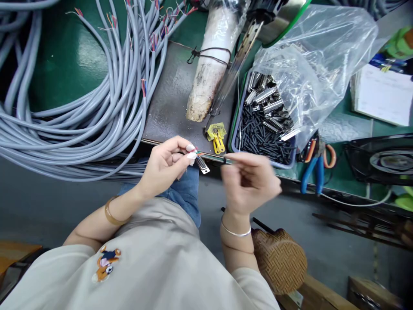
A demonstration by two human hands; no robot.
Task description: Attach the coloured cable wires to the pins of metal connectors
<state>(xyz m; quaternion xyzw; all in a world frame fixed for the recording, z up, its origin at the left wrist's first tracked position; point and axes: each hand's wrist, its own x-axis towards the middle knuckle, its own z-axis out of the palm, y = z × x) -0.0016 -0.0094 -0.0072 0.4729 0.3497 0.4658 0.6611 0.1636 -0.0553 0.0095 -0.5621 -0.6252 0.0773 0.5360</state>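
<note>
My left hand (172, 161) is closed, thumb and forefinger pinching thin coloured wires (202, 153) near their ends. Just below those fingertips a metal multi-pin connector (202, 165) sticks out; whether the hand grips it too is hidden. My right hand (250, 178), smeared by motion, has its thumb and forefinger together on a small black sleeve (226, 161), to the right of the wires. The sleeve looks like the loose black sleeves (258, 135) heaped in the plastic bin (292, 161) close by. More metal connectors (269, 101) lie in that bin's upper part.
Grey cables (97, 103) with stripped ends spread over the left of the green bench. A wrapped white roll (213, 60) and a yellow clip (218, 140) are ahead of my hands. Clear plastic bag (309, 73), blue-handled pliers (314, 168) and paper pad (383, 94) are rightward.
</note>
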